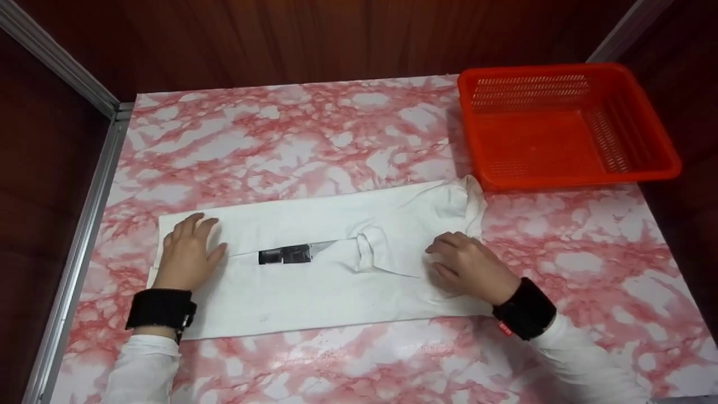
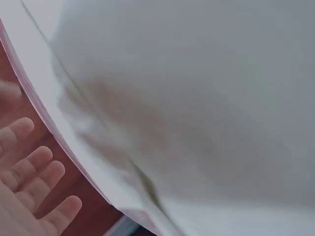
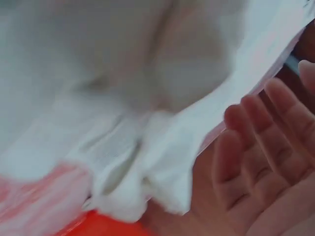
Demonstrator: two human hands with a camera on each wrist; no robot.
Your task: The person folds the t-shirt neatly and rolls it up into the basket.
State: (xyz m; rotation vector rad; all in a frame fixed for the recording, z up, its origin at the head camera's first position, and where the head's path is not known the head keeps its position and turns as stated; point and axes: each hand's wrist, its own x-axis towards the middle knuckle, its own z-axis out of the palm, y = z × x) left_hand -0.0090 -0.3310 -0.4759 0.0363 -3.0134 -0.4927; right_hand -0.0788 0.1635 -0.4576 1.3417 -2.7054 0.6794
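A white shirt (image 1: 314,297) lies folded lengthwise on the table, its two sides meeting along a middle line. Through a gap in that line shows a black printed patch (image 1: 285,254), and a small sleeve-like fold (image 1: 367,247) bunches up to its right. The rumpled collar end (image 1: 474,205) points right. At the shirt's left end rests my left hand (image 1: 188,252), fingers spread and relaxed. Over the right part is my right hand (image 1: 465,264), its fingers loosely bent near the cloth. Both wrist views show relaxed fingers (image 2: 42,179) beside blurred white cloth (image 3: 142,162), with nothing gripped.
An orange-red plastic basket (image 1: 566,182) with perforated walls stands at the back right, close to the collar end. The table (image 1: 291,134) has a pink and white marbled top. Dark reddish-brown panels (image 1: 280,39) with metal edging rise behind and at the sides.
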